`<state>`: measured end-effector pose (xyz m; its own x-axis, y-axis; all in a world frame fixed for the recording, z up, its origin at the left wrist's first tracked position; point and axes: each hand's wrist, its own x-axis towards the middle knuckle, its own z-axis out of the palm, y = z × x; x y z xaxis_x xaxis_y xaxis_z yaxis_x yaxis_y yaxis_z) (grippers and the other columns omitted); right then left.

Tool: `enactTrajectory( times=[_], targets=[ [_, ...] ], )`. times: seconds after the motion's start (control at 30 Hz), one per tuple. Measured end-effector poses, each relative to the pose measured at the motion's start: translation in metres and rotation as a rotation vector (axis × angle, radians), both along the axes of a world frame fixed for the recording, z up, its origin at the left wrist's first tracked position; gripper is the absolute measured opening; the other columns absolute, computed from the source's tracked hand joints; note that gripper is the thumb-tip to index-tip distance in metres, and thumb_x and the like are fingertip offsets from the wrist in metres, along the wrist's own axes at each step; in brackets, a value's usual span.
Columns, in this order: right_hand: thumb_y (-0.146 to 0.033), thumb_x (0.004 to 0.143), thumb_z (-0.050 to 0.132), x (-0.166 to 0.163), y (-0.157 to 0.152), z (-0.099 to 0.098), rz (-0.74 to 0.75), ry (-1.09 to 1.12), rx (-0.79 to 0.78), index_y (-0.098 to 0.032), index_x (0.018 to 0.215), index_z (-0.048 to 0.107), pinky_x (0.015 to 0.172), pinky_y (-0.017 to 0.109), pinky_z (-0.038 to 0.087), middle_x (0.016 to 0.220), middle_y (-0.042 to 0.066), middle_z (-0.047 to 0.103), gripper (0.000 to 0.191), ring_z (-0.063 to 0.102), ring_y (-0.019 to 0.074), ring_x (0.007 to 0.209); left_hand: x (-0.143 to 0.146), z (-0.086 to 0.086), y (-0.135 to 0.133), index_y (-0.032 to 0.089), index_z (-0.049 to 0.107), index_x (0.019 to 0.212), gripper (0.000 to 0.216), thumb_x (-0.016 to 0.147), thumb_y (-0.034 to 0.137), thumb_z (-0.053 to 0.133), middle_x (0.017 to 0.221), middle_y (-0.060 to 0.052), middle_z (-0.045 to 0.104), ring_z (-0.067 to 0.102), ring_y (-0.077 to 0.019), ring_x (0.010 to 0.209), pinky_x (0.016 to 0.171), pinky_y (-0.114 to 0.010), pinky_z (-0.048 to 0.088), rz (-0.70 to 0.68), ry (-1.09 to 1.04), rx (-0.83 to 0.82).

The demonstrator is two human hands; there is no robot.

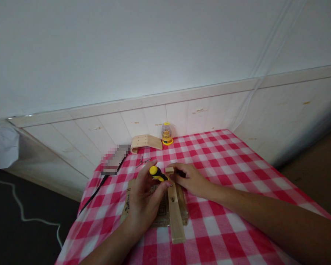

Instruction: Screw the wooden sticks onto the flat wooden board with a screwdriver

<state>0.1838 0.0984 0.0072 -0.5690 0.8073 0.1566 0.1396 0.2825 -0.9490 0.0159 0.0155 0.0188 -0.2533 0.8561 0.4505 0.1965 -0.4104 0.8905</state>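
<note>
My left hand (145,197) is closed around a short screwdriver (156,172) with a yellow and black handle, its tip pointed at the far end of a light wooden slat (174,211). The slat lies lengthwise on a flat brown board (161,217) on the red and white checked tablecloth (226,162). My right hand (189,177) rests curled against the right side of the slat's far end, fingers pressed to the wood. Whether a screw sits under the tip is hidden by my fingers.
A curved wooden piece (145,142) and a small yellow-based bit holder (167,134) stand at the table's far edge by the white panelled wall. A few loose screws (142,161) lie behind my hands. A blurred device (115,159) with a black cable sits at the left corner.
</note>
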Motion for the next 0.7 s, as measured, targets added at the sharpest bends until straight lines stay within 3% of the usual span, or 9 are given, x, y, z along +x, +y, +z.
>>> enactTrajectory(
  times=[0.17, 0.43, 0.7],
  targets=[
    [-0.022, 0.09, 0.061, -0.0001, 0.0005, -0.0014, -0.001, -0.01, 0.008, -0.016, 0.101, 0.072, 0.073, 0.03, 0.051, 0.093, 0.006, 0.075, 0.016, 0.068, 0.0207, 0.084, 0.0003, 0.0006, 0.0005, 0.029, 0.059, 0.131, 0.054, 0.082, 0.024, 0.081, 0.101, -0.001, 0.073, 0.074, -0.0146, 0.078, 0.064, -0.02, 0.061, -0.029, -0.021, -0.021],
    [-0.021, 0.091, 0.061, -0.0004, 0.0007, -0.0028, -0.001, 0.019, 0.017, -0.017, 0.1, 0.073, 0.073, 0.029, 0.051, 0.092, 0.005, 0.075, 0.015, 0.068, 0.0206, 0.085, -0.0015, -0.0021, 0.0034, 0.03, 0.056, 0.14, 0.059, 0.086, 0.02, 0.077, 0.102, -0.001, 0.074, 0.075, -0.0158, 0.091, 0.08, -0.025, 0.063, -0.111, -0.027, -0.043],
    [-0.02, 0.09, 0.062, -0.0005, 0.001, -0.0023, 0.012, 0.039, 0.017, -0.016, 0.102, 0.074, 0.076, 0.031, 0.05, 0.095, 0.007, 0.076, 0.017, 0.069, 0.0214, 0.086, -0.0015, -0.006, 0.0037, 0.028, 0.058, 0.137, 0.055, 0.086, 0.023, 0.077, 0.107, -0.005, 0.075, 0.076, -0.02, 0.096, 0.086, -0.031, 0.063, -0.115, -0.055, -0.044]
  ],
)
